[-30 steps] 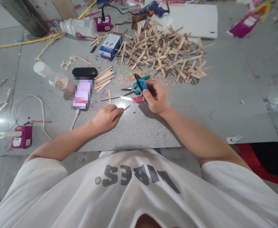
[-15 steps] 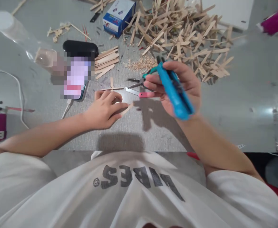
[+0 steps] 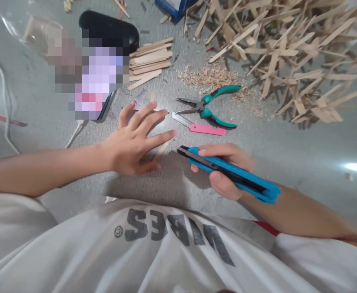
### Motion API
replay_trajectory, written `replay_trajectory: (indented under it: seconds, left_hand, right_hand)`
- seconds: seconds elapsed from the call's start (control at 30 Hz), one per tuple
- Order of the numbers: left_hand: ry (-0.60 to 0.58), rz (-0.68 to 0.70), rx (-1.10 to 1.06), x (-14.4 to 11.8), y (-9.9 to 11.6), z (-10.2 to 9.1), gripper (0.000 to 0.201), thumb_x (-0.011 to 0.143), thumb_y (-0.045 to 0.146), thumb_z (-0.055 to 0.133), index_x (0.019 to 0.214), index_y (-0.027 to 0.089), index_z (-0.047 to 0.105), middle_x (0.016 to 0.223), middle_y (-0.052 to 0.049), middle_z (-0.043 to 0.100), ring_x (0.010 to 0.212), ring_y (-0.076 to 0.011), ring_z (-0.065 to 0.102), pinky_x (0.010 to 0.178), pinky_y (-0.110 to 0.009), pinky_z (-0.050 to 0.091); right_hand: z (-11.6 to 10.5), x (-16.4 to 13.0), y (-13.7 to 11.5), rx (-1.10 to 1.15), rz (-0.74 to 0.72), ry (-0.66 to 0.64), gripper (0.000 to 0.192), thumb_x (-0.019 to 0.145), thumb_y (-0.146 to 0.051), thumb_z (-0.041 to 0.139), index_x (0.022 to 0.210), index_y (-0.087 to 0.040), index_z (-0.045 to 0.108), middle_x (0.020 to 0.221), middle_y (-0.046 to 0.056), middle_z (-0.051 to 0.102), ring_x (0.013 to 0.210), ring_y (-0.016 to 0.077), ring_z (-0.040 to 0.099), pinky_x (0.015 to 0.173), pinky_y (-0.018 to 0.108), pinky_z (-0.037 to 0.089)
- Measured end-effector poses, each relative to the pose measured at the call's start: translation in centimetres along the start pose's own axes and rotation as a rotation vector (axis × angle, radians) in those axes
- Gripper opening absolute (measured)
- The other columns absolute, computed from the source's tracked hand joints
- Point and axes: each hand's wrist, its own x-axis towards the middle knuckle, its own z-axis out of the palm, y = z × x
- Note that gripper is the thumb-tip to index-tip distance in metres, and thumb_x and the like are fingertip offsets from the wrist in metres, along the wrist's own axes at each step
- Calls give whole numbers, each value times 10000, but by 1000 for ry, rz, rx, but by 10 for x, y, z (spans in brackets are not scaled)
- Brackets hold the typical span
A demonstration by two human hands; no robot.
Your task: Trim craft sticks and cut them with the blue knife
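My right hand (image 3: 227, 167) is closed around a blue utility knife (image 3: 242, 177), its black tip pointing left over the grey table. My left hand (image 3: 138, 140) lies with fingers spread over wooden craft sticks; one stick (image 3: 162, 149) shows between thumb and forefinger, and the end of another stick (image 3: 153, 96) sticks out beyond the fingertips. Just right of those fingertips lies a pink-handled folding knife (image 3: 207, 130) with its blade out. Beyond it, needle-nose pliers (image 3: 200, 106) with green handles rest with jaws apart.
A heap of joined craft sticks (image 3: 279, 53) covers the back right. Wood shavings (image 3: 210, 77) lie before it. Loose craft sticks (image 3: 150, 59), a black case (image 3: 109, 30) and a blurred phone (image 3: 97, 79) on a white cable (image 3: 74, 134) stand back left, near a clear bottle (image 3: 19, 26).
My right hand has come down nearer to me, turning the utility knife from steep to nearly level. My left hand's fingers have spread out. The view has moved closer to the table.
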Motion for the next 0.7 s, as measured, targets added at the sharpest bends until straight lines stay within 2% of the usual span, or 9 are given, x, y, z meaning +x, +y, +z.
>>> replay_trajectory:
  seconds: [0.03, 0.1, 0.13, 0.23, 0.33, 0.47, 0.53, 0.63, 0.7]
  left_hand:
    - [-2, -10, -2, 0, 0, 0, 1040, 959, 799, 833, 1868, 433, 485, 2018, -155, 376, 1874, -555, 286, 1481, -858, 146]
    - [5, -20, -1, -1, 0, 0, 1113, 943, 951, 769, 1886, 448, 458, 2051, -153, 315, 1895, -574, 239, 1482, -888, 112]
    - [8, -25, 1, -1, 0, 0, 1099, 955, 963, 749, 1888, 463, 451, 2065, -139, 290, 1904, -568, 227, 1485, -893, 96]
    - [4, -28, -14, -2, -2, 0, 1041, 984, 876, 799, 1886, 498, 443, 2086, -106, 245, 1920, -562, 211, 1484, -909, 72]
    - [10, -40, -51, -2, -2, -1, 1023, 970, 848, 842, 1866, 507, 486, 2090, -97, 234, 1913, -593, 222, 1474, -929, 70]
    - [20, -21, -35, -3, -3, -1, 978, 1038, 946, 672, 1879, 483, 485, 2094, -117, 202, 1900, -629, 227, 1453, -959, 103]
    - [14, -13, -21, -3, -2, -1, 964, 1059, 936, 650, 1887, 471, 480, 2089, -127, 216, 1897, -629, 236, 1457, -949, 144]
    - [-3, -59, -11, -1, 1, -2, 960, 1038, 845, 765, 1876, 456, 506, 2072, -117, 281, 1892, -620, 263, 1470, -921, 187]
    - [-26, -75, -7, 0, 2, -5, 986, 1013, 813, 821, 1876, 452, 510, 2065, -125, 298, 1884, -638, 269, 1455, -932, 211]
  right_hand:
    - [-1, 4, -4, -5, -88, -8, 377, 1066, -508, 806, 1375, -293, 831, 971, 34, 904, 650, 210, 829, 553, 331, 644]
    - [-1, 13, -13, -44, -97, -101, 379, 1096, -429, 793, 1444, -279, 814, 961, 23, 914, 725, 215, 871, 618, 319, 674]
    - [-1, 17, -17, -58, -92, -125, 363, 1113, -427, 783, 1442, -274, 811, 954, 22, 913, 741, 216, 876, 651, 325, 691]
    - [-2, 23, -22, -117, -90, -212, 347, 1168, -465, 724, 1449, -272, 791, 1024, 36, 927, 789, 212, 888, 726, 336, 725]
    - [-4, 26, -20, -220, -138, -300, 369, 1202, -450, 651, 1516, -285, 752, 1105, 51, 934, 820, 210, 888, 745, 339, 730]
    - [-8, 32, -13, -272, -257, -397, 421, 1190, -366, 606, 1587, -269, 709, 1020, 49, 901, 772, 214, 851, 683, 335, 698]
    - [-9, 33, -10, -278, -266, -404, 446, 1182, -353, 620, 1611, -259, 697, 1058, 57, 909, 807, 218, 866, 707, 333, 710]
    - [-11, 33, -10, -306, -245, -370, 475, 1172, -357, 658, 1636, -264, 689, 1201, 83, 932, 896, 228, 903, 796, 346, 752]
    - [-12, 33, -11, -323, -230, -376, 470, 1180, -364, 655, 1639, -271, 687, 1206, 81, 934, 907, 228, 909, 812, 345, 762]
